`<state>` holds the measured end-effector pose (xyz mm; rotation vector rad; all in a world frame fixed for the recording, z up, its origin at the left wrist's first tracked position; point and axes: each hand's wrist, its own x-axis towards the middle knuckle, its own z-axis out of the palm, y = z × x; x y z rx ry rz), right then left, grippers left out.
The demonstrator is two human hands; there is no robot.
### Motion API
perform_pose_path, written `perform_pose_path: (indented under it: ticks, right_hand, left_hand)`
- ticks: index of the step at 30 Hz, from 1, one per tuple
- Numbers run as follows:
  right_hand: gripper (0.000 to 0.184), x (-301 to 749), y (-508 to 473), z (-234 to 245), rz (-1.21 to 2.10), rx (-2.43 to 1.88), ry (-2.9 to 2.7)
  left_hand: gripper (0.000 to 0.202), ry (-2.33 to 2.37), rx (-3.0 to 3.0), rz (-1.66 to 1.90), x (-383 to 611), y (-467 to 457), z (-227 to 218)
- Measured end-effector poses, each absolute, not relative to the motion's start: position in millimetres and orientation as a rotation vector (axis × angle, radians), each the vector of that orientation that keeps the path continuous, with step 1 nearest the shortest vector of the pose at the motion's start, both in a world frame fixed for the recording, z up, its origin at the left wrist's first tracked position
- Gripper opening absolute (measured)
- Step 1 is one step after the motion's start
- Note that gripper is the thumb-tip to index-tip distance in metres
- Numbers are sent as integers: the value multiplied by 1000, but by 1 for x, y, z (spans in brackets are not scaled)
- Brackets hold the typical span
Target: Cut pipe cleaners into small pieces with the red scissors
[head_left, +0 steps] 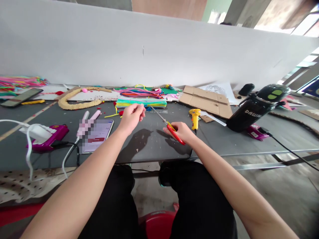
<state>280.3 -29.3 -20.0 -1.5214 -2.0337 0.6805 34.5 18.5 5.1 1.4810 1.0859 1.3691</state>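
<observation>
My right hand (183,131) is closed around scissors (171,130) with red and yellow handles. Their metal blades point up and left, toward my left hand (132,116), and look closed or nearly so. The fingers of my left hand are pinched together just left of the blade tips; anything between them is too small or hidden to make out. Behind both hands lies a bundle of turquoise and yellow pipe cleaners (149,103), with pink and purple pipe cleaners (142,93) beyond it. A yellow hot glue gun (195,119) rests right of my right hand.
On the grey table (139,146), a lit phone (101,134) and purple power strip (56,137) lie left, near a curved cardboard piece (66,102). To the right are flat cardboard (206,102), a black bottle (256,108) and another purple power strip (258,132). A white panel (149,49) stands behind.
</observation>
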Motion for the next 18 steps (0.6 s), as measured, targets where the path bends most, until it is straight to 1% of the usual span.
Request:
perform_pose_path:
  ticks: [5,12,18]
  right_hand:
    - [46,287,-26,-24,629,-1544,-2132]
    - [48,291,-21,-34,500,-1526,-2265]
    - [46,290,-24,-31,465,-1490,-2314]
  left_hand:
    - [30,1175,1641,1145,6,19,3]
    - [30,1255,1677,947,-20,17,-8]
    - [26,1265,1829,872,-22,18,-17]
